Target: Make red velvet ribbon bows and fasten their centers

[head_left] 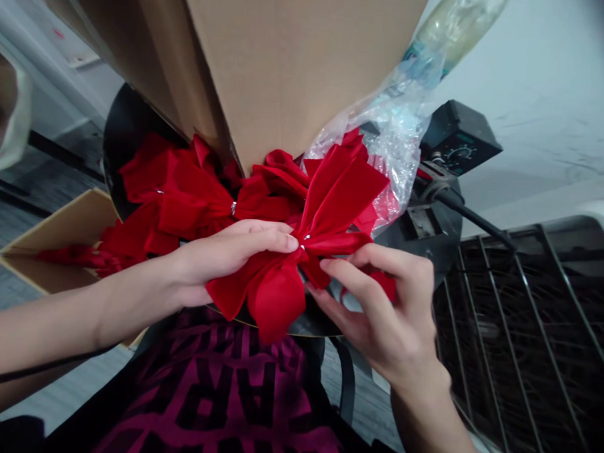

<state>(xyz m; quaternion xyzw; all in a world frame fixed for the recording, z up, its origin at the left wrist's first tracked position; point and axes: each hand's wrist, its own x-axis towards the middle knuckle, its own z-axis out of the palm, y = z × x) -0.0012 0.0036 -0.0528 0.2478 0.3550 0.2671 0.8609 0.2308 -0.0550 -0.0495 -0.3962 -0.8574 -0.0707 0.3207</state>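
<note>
left hand [225, 256] narrow, fingertips pressed on the red fabric bow [338, 201] at 12 o'clock, right hand [378, 310] pinching its underside, a grip close to the silver tie [304, 240] keeping folds even, second red bow [193, 195] at 10 o'clock.

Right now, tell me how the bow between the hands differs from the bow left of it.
The bow between the hands is pinched by the left hand and right hand; the bow left of it lies ungripped. The first fans up and down, the second sideways. Both are red fabric gathered at a small silver ring.
</note>
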